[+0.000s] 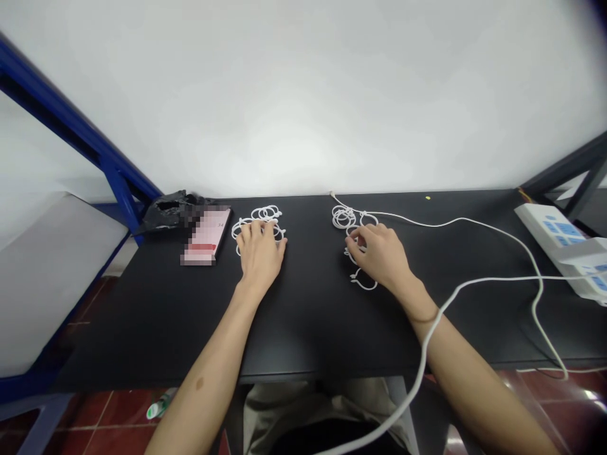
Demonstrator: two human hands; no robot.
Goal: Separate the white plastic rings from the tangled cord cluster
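Note:
Two groups of white plastic rings with small knobbed ends lie on the black table. My left hand rests palm down over the left group of rings, its fingers stretched out and partly covering them. On the other side, my right hand is curled, thumb and index finger pinched around a white ring that is mostly hidden by the fingers. Above and below that hand more white rings show. A bunched white cable or set of rings lies just behind it; which one I cannot tell.
A phone with a blurred screen and a black plastic bag lie at the left. A white power strip sits far right. One white cable crosses the black table; another cable hangs over my right forearm.

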